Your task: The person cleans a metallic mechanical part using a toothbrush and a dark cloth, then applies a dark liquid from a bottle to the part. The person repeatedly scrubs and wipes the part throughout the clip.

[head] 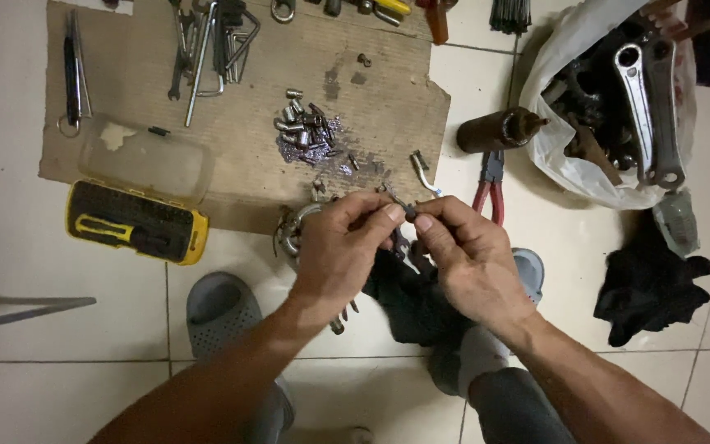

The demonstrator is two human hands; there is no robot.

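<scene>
My left hand [340,247] and my right hand [468,255] meet at the middle of the view, above the floor. Both pinch one small dark metal part [409,212] between thumb and fingertips. Under the hands lies a black rag [408,300], and beside the left hand shows a metal ring-shaped part [292,230] with teeth. Just beyond, a pile of small metal pieces [306,131] sits on a greasy patch of a cardboard sheet [388,90].
A yellow and black bit case [135,220] lies open at the left. Wrenches and hex keys [211,45] lie on the cardboard. Red-handled pliers [491,189], a brown bottle [499,130], a white bag of cranks [618,107], another black rag [651,288], grey sandals [219,308].
</scene>
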